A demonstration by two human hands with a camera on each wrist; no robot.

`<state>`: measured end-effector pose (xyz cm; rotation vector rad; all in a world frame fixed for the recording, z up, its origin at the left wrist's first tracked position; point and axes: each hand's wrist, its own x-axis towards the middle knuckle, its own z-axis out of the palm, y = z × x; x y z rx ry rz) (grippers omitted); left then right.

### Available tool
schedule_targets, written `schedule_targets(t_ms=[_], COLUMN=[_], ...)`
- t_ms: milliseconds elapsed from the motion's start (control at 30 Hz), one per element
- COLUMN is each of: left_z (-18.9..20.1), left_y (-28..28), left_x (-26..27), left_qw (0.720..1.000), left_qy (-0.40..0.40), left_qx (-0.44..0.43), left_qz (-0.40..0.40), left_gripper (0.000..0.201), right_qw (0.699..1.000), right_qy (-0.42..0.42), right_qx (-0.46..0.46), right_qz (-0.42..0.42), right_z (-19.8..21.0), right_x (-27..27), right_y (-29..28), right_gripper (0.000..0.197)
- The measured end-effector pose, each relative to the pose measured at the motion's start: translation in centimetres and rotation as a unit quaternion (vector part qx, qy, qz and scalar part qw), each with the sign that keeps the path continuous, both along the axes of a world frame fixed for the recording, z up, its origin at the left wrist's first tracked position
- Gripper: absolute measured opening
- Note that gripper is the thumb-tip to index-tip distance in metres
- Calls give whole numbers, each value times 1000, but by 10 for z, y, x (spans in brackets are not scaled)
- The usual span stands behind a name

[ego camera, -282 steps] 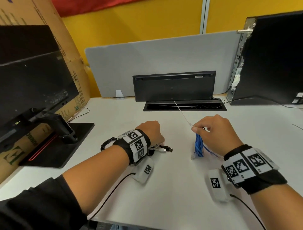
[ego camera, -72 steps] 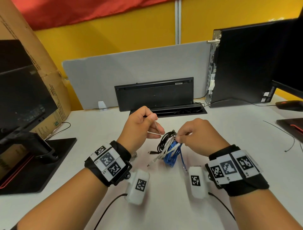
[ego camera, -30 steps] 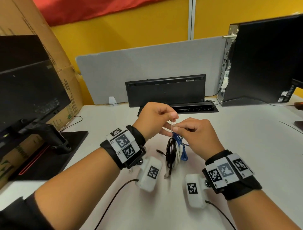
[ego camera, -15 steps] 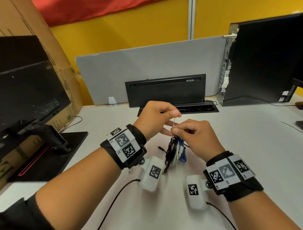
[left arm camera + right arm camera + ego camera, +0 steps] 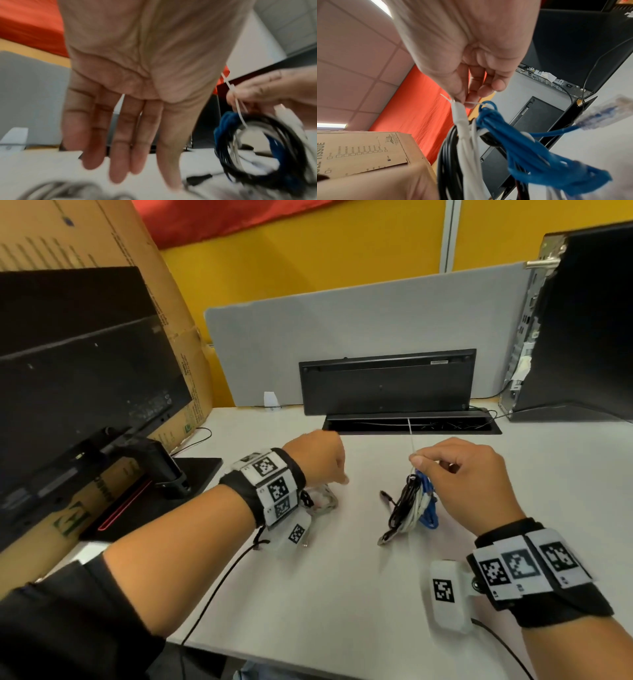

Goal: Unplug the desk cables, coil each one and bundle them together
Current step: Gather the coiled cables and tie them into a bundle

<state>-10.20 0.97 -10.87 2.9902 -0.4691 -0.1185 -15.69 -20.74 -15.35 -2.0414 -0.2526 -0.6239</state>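
While the right hand (image 5: 469, 477) pinches the white zip tie (image 5: 471, 103) between thumb and fingertips, the whole bundle of cables (image 5: 412, 508) hangs right under it, with its lower end down at the desk (image 5: 342, 594). That bundle is a black coil (image 5: 267, 148), a couple of white cables (image 5: 467, 135) and a blue network cable (image 5: 530, 155) all cinched at the top by the tie, whose thin tail sticks straight up past the knuckles. One clear plug (image 5: 604, 116) of the blue cable pokes out loose to the right of the bundle.

The left hand (image 5: 318, 457) is apart from all that, off to the left of the bundle, holding nothing. From the wrist view its palm is flat and the fingers (image 5: 120, 142) are straight and relaxed, hovering over the desk. Just under and behind that hand lies a separate grey coiled cable (image 5: 322, 501), not in the bundle. Can't tell if the fingers touch it.

Further out, beyond both hands, there's a black flip-up cable box (image 5: 387, 385) standing open against a grey divider (image 5: 359, 330). A monitor (image 5: 78, 364) on its stand sits left of the left hand with a cardboard box (image 5: 102, 234) behind it, and a black computer case (image 5: 582, 326) stands out past the right hand.
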Motion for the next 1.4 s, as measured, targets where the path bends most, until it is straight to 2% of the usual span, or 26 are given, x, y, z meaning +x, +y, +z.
schedule_targets(t_ms=[67, 200, 367, 433, 500, 600, 633, 700, 800, 900, 1067, 1233, 1267, 1367, 1400], left_z=[-12, -31, -37, -33, -22, -5, -1, 4, 3, 0, 6, 8, 7, 4, 3], left_y=[-1, -2, 2, 3, 5, 8, 8, 5, -5, -15, -26, -31, -31, -32, -32], left_x=[-2, 2, 4, 4, 4, 3, 0, -9, -22, -29, -38, -41, -41, -41, -42], left_qw=[994, 978, 977, 985, 995, 989, 972, 919, 851, 812, 787, 789, 792, 805, 803], left_qy=[30, 85, 71, 58, 31, 1, 7, 31, 58, 89, 133, 162, 157, 132, 129], left_qx=[103, 190, 198, 151, 66, -138, -228, -392, -522, -574, -597, -590, -588, -576, -579], left_qz=[13, 29, 36, 52, 69, 60, 54, 26, -23, -55, -78, -57, -51, -55, -57], left_gripper=[29, 50, 28, 25, 24, 18, 15, 11, 13, 20, 26, 44, 43, 21, 20], right_qw=[1000, 1000, 999, 999, 999, 998, 997, 996, 993, 990, 986, 982, 983, 982, 983], right_qy=[3, 3, 10, 15, 22, 39, 44, 51, 60, 66, 61, 58, 58, 55, 55], right_qx=[-5, -22, -33, -41, -41, -50, -56, -69, -98, -124, -155, -176, -174, -177, -175], right_qz=[-8, -18, -20, -19, -14, -2, 2, 12, 27, 27, 26, 24, 26, 28, 29], right_z=[0, 1, 2, 2, 3, 5, 5, 6, 6, 7, 10, 11, 11, 11, 11], right_x=[0, -2, -3, -3, -3, -3, -3, -4, -4, -4, -4, -4, -4, -4, -4], right_y=[-2, -5, -8, -8, -8, -6, -5, -3, 0, 2, 3, 5, 6, 8, 8], right_gripper=[9, 9, 9, 8, 9, 11, 11, 12, 15, 14, 15, 19, 19, 20, 20])
